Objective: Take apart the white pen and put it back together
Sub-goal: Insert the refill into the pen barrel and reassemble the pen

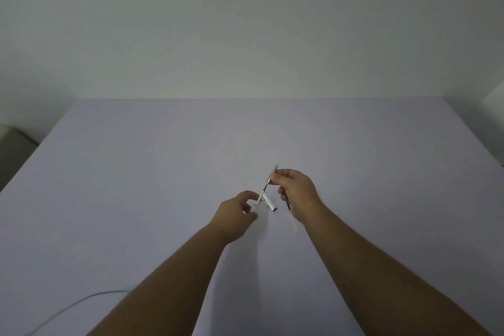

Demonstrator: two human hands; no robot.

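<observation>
My left hand [237, 210] pinches the white pen barrel [257, 202], which tilts up to the right. A thin dark refill [265, 187] runs out of the barrel's upper end into the silver tip piece [273, 172], held between the thumb and fingers of my right hand [296, 194]. The tip piece stands a short way off the barrel. The white pen cap [270, 204] with a dark end lies on the table just behind the barrel. A thin white stick with a yellow and black band [292, 218] lies under my right hand, partly hidden.
The pale lilac table [136, 199] spreads wide on all sides of my hands. A white cable [68, 305] curves across its near left corner. A plain wall rises behind the far edge.
</observation>
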